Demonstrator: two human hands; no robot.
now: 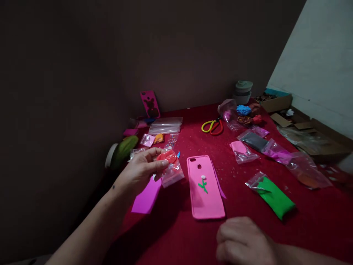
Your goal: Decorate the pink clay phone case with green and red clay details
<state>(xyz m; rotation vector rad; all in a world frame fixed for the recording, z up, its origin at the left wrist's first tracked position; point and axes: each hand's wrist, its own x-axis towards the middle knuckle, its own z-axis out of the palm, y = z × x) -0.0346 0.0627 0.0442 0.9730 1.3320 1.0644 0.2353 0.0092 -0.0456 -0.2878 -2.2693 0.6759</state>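
My left hand point(147, 165) pinches a small clear bag of red clay point(171, 162) between thumb and fingers, above the table left of the phone case. The pink phone case point(205, 202) lies flat in the middle, bearing a small flower with a white head and green stem and leaves point(203, 184). Near the case's lower right corner, my right hand point(242, 239) is curled closed; whether its fingers hold anything is hidden. Beneath the left hand lies a purple sheet point(147, 197), and another purple strip point(219, 180) shows along the case's right edge.
Right of the case are a green clay pack point(275, 197), a pink clay bag point(239, 148) and other bags. Yellow-and-red-handled scissors point(212, 127) lie behind. A bear-decorated case point(150, 105) leans on the back wall. Cardboard boxes point(325, 140) stand right; a green jar point(121, 151) lies left.
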